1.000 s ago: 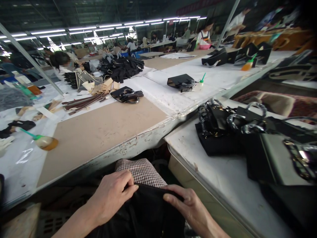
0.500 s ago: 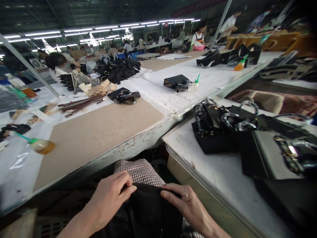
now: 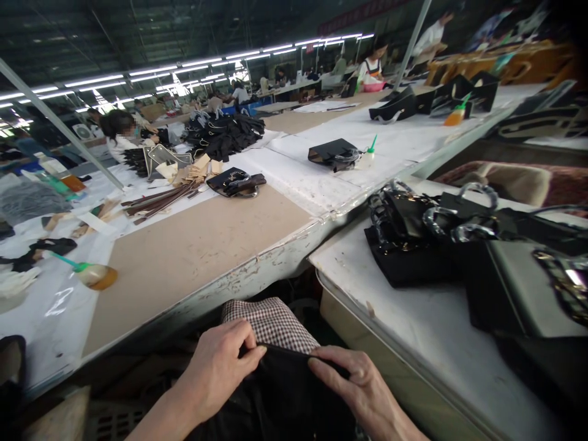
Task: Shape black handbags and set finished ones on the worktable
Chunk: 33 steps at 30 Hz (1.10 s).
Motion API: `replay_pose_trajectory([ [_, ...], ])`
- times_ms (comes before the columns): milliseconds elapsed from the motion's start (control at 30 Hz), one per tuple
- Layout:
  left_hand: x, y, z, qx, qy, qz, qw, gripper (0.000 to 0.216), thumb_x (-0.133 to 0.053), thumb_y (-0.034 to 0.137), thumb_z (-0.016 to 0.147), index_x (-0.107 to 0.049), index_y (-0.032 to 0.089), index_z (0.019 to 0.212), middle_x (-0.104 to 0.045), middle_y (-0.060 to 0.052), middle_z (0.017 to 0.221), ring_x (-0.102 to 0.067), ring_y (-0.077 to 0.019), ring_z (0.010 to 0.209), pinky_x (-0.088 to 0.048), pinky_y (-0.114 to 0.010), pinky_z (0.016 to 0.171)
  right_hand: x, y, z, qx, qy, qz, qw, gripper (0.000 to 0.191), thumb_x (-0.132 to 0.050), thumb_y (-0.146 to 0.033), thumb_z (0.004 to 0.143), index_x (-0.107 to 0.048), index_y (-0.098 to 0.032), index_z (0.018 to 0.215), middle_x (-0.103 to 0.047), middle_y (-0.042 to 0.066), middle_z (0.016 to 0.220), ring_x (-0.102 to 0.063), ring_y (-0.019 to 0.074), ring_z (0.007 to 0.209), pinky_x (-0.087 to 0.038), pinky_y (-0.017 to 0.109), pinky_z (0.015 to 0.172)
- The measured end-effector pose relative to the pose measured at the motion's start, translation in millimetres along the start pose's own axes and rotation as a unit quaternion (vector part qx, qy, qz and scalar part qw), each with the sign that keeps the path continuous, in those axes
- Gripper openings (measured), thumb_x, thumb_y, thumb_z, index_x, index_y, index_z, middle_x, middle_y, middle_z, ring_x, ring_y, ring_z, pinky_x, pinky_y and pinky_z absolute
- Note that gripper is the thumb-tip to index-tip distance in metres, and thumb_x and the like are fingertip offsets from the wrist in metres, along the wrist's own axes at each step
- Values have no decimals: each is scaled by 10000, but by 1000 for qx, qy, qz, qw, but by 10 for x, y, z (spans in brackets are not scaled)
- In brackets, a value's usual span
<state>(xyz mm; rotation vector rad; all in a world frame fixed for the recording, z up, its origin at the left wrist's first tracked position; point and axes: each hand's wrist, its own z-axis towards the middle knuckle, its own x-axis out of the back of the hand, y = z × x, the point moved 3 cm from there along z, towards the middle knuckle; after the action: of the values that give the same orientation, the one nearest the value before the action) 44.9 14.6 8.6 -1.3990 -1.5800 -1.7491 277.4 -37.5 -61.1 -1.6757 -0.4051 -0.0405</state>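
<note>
So basically both hands are down in the lap at about 6 o'clock in the frame, working the same black fabric piece (image 3: 280,398). It sits right between the hands, below the front edge of the long workbench (image 3: 239,282) and partly over a checked cloth (image 3: 271,321) that pokes out at 12 o'clock from the hands.

The top edge of the black piece runs pretty much 9 to 3, left to right across the lap, and that edge is what both hands are on. Left hand (image 3: 215,367) comes in from 8 o'clock, thumb and fingertips pinched shut on the edge near its left end. Right hand (image 3: 362,389) comes in from 4 o'clock, fingers laid flat along the edge with the tips pointing toward 10; looks like it's gripping the edge too, though the thumb is hidden under the fabric so I can't fully tell how tight. Fingertips of the two hands are near each other but not touching, so neither hand is really nearer, they split it.

Further off: black handbags (image 3: 413,245) at 2 o'clock on the side table, a glue bottle (image 3: 92,274) at 10 o'clock, and other people at work far back.
</note>
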Motion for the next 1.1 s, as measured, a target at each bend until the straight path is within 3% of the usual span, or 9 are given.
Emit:
replay_pose_trajectory([
  [567,38,-55,-112,-10,-14,-49,999,221,-608,248,946,-477,225,770,-644,40,830,-599,-145,779,-429,-241,733,18,-72,45,-29,-25,27,999,396,-567,-566,942,-756,-224,874,-706,-12,825,-618,194,788,-469,263,711],
  [933,-65,-20,-68,-5,18,10,1000,277,-592,235,900,-392,227,709,-560,43,697,-528,-135,642,-380,-241,616,-2,-41,-13,3,-23,5,1000,356,-565,-528,959,-747,-231,884,-725,5,877,-659,220,838,-478,296,763],
  [1100,-54,5,-26,12,8,-21,1000,120,-600,200,873,-510,250,934,-591,62,749,-588,-143,679,-415,-244,667,116,-111,31,64,-72,-35,995,360,-519,-475,1004,-747,-228,874,-708,1,830,-646,192,795,-470,279,735],
])
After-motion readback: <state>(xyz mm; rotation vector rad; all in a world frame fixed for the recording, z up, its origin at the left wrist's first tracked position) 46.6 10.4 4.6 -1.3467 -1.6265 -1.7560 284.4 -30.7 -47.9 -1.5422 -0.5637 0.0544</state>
